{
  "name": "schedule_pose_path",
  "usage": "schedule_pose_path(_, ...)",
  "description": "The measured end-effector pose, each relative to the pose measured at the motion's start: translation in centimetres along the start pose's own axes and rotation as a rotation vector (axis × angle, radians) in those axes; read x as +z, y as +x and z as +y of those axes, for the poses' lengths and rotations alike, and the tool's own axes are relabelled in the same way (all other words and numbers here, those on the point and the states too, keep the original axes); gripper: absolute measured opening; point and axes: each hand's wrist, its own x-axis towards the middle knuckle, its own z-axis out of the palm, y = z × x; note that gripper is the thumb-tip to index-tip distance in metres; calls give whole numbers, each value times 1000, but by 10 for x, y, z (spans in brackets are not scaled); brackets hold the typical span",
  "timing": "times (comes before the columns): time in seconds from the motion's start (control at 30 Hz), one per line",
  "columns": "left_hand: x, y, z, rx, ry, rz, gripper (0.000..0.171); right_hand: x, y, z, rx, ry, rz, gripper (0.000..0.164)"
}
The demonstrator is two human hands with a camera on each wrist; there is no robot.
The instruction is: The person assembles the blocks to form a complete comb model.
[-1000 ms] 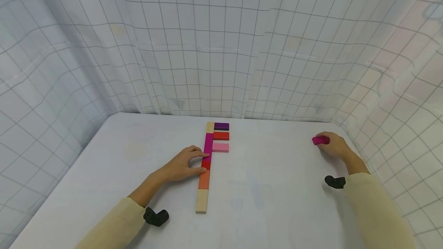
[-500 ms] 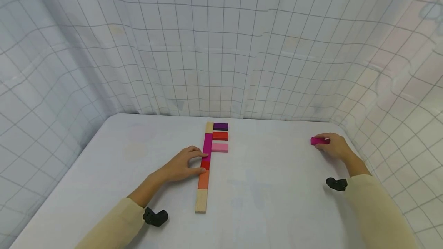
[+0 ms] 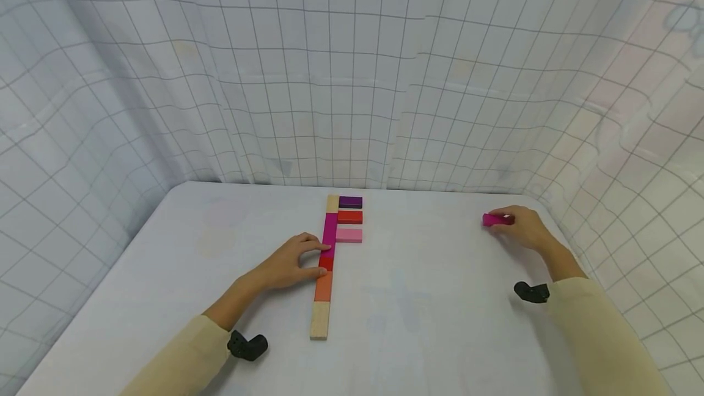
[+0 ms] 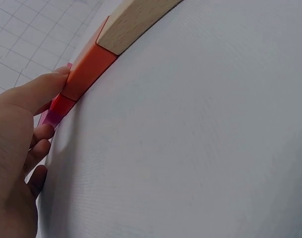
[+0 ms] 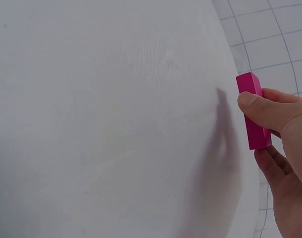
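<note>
My right hand point(image 3: 523, 226) pinches a magenta wooden block point(image 5: 254, 111) between thumb and fingers at the table's far right. In the right wrist view the block is held above the white surface, with the hand's shadow beside it. On the left, my left hand point(image 3: 288, 261) rests its thumb and index finger along a straight row of blocks. Its thumb touches near the joint of the orange block point(image 4: 89, 68) and red block point(image 3: 326, 263); the index fingertip lies on the magenta section point(image 3: 330, 229). Plain wood blocks form the near end point(image 3: 320, 321) and far end point(image 3: 332, 203).
Right of the row, dark purple point(image 3: 351, 201), red-orange point(image 3: 350, 217) and pink point(image 3: 349, 235) blocks stick out sideways, set apart from each other. The white table point(image 3: 423, 298) is bordered by a hanging grid-patterned curtain point(image 3: 352, 90) at the back and sides.
My right hand has moved slightly left with the magenta block and lifted a little. My left hand and the row of blocks have stayed in place.
</note>
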Motion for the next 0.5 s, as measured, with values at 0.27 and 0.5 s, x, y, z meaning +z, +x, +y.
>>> schedule_pose_path(0.27,0,-1,0,0,7,-5,57,8,4,-18,-62,30,-3,36)
schedule_pose_path(0.5,-1,-1,0,-7,8,-2,58,17,11,-44,-117,36,-14,33)
